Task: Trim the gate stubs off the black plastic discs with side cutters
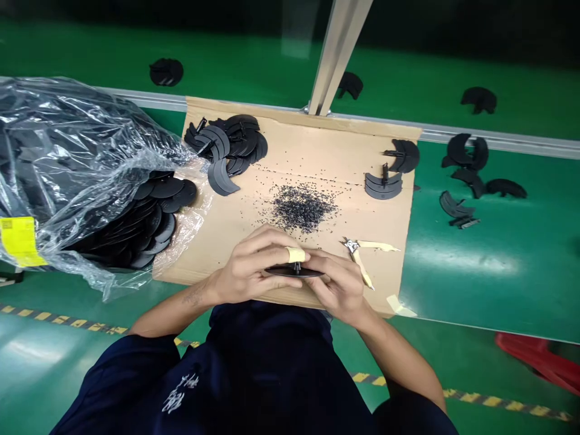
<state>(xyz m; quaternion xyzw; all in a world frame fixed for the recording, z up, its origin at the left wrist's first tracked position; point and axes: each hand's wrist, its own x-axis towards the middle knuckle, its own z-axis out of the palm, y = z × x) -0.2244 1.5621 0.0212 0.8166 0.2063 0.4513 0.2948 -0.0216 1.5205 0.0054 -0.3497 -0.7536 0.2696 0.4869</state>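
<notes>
Between my two hands, close to my body, is a black curved plastic part [283,271] seen nearly edge-on, with a small stem on it. My left hand [247,266] grips its left side, and yellow tape wraps one fingertip. My right hand [338,281] has its fingers closed on the right side. Just beyond the hands lies a heap of small black plastic bits [302,207]. Cutting pliers [357,251] with pale yellow handles rest on the cardboard sheet [344,148], right of my right hand, their handles spread.
A clear plastic bag [86,145] full of black discs [156,211] lies at the left. Black parts are piled [240,142] at the cardboard's back left; two more [383,184] lie at its right. Others [457,208] sit on the green table [489,241]. A metal post [338,57] rises behind.
</notes>
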